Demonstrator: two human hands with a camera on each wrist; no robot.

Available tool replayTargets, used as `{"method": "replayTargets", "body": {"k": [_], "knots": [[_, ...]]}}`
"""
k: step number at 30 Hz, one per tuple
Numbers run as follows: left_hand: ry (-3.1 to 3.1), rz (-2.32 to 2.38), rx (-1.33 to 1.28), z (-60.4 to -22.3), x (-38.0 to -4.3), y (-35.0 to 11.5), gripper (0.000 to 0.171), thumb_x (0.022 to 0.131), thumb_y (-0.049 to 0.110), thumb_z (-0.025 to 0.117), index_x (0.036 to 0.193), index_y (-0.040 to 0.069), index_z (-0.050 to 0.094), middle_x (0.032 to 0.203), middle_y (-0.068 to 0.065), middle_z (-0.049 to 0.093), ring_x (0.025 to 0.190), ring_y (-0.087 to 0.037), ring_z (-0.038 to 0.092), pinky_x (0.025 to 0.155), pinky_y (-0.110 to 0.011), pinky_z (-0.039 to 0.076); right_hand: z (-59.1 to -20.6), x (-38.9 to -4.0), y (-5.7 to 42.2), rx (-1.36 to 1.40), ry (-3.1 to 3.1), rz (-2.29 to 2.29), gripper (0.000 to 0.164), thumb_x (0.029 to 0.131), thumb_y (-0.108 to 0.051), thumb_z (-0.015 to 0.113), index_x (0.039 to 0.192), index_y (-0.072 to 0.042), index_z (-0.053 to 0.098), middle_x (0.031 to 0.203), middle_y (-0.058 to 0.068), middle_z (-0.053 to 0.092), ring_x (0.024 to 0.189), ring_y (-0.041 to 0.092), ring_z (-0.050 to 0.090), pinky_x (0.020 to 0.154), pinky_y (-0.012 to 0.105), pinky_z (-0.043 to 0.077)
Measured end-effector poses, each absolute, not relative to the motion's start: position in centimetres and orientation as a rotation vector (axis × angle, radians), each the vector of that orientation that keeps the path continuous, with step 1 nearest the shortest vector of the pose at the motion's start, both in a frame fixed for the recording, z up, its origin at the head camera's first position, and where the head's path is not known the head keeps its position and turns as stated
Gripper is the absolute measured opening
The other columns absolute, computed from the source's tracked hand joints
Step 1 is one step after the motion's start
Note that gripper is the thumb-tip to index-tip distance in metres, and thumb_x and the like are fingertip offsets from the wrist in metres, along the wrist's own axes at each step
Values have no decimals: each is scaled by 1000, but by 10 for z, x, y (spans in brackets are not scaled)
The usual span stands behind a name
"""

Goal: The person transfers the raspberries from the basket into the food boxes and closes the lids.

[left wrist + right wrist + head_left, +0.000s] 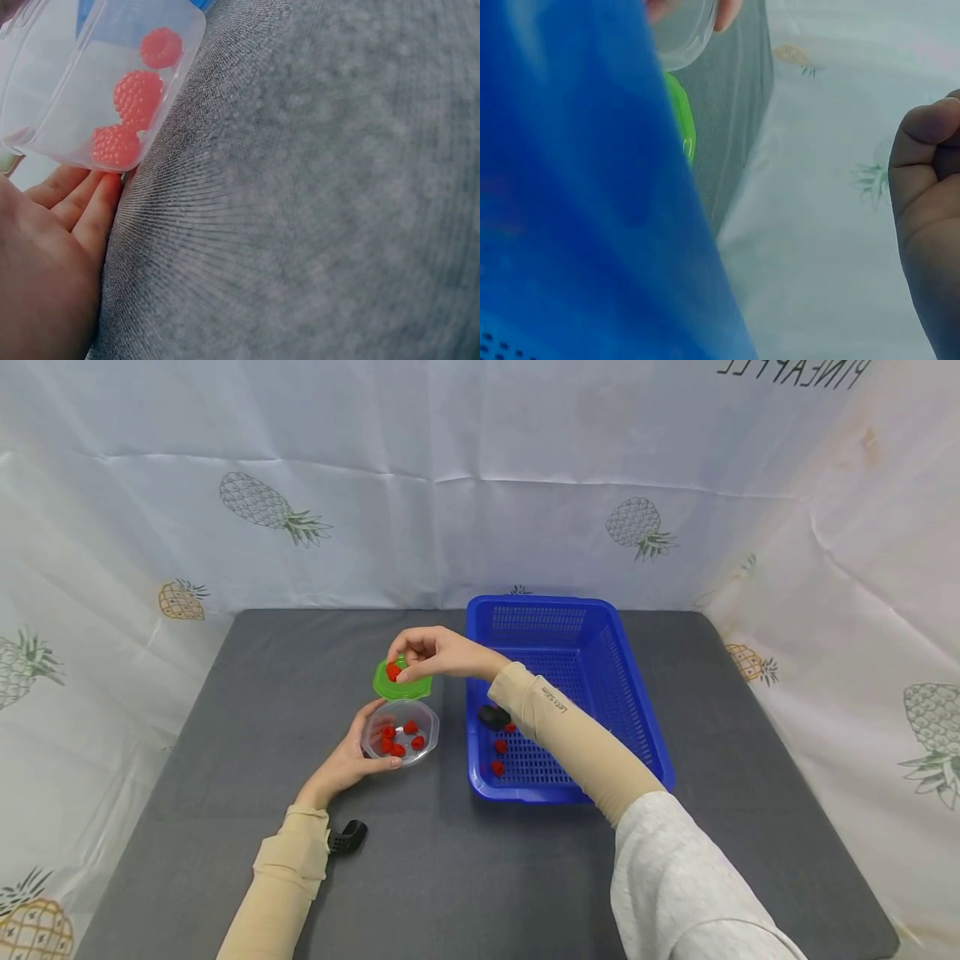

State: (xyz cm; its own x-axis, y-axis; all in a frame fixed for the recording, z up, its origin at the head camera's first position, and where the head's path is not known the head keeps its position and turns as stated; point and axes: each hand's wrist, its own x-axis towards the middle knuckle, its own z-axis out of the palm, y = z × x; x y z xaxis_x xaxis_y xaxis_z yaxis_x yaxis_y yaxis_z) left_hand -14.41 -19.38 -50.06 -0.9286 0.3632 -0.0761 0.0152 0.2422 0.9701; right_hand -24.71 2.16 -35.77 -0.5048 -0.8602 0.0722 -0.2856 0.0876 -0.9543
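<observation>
My left hand (347, 764) grips a clear plastic container (432, 745) on the table, thumb at its near side and fingers at its far left. Several raspberries (397, 749) lie inside; in the left wrist view, raspberries (139, 99) show through the wall. Just beyond the container, my right hand (444, 653) pinches one raspberry (393, 672) between thumb and fingers. It overlaps a green lid (411, 690) in the head view. The right wrist view catches only part of the right hand (934, 180), and the held raspberry is out of sight there.
A blue plastic basket (637, 710) with slotted walls stands right of the container, under the right forearm. A few raspberries (498, 768) lie along its left side. Grey cloth covers the table (450, 877); a pineapple-print curtain (465, 543) hangs behind and at both sides.
</observation>
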Motion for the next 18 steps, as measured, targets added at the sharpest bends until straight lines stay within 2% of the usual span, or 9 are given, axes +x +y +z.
{"method": "replayTargets", "body": {"k": [8,18], "knots": [[2227,1729,344,-498,-143,-194,92,80,20,73,146,28,9,147,-17,30,137,-39,29,111,-59,23,-362,-250,10,-1135,1875,-1282,23,84,-6,65,106,-2,59,66,-1,48,59,15,41,60,23,40],[2192,1740,327,-496,-141,-196,89,82,16,71,145,25,8,148,-12,29,136,-34,33,110,-56,28,-364,-253,-12,-1139,1929,-922,19,84,-14,67,101,-9,61,63,1,48,53,9,39,54,23,37]]}}
